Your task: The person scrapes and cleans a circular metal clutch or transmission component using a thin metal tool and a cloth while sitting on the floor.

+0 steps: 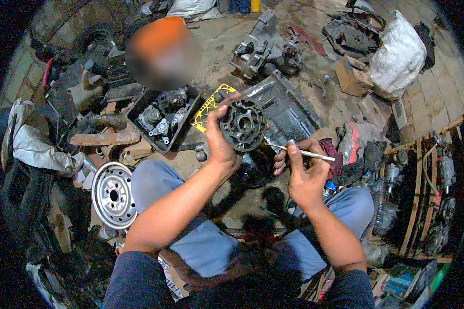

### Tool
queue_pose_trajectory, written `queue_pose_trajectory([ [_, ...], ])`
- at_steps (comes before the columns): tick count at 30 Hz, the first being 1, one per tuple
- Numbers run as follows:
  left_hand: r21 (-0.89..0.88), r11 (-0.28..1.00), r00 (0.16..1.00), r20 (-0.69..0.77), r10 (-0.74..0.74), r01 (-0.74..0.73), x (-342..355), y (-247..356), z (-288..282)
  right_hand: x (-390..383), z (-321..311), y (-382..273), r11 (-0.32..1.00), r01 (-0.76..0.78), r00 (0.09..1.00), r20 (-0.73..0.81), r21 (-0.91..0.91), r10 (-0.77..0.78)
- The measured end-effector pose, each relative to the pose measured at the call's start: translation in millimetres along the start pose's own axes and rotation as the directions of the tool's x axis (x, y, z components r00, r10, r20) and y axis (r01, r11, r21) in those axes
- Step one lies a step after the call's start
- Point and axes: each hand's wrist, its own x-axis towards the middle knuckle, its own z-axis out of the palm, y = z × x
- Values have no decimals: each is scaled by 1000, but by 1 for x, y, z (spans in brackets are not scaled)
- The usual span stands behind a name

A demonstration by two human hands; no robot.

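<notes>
One round metal part (236,125), clasped in the left hand (220,145) just right of a yellow grid (206,114), could be gouged if a slick grip lets the slim rod (317,155) pinched in the right hand (307,179), farther right, skid.

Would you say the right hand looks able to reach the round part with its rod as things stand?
Probably yes: the right hand holds the rod with its tip close to the round part, and nothing visible in between.

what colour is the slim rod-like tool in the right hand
The slim rod-like tool is pale silvery grey, clearest in the head view.
</notes>
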Motion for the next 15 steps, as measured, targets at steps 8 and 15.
queue_pose_trajectory([
  [8,-90,994,998,12,-60,61,6,-5,-8,-4,2,7,979,97,995,49,-180,-89],
  [15,-56,997,999,18,-44,45,2,-6,-5,0,1,9,911,234,971,121,-340,-205],
])
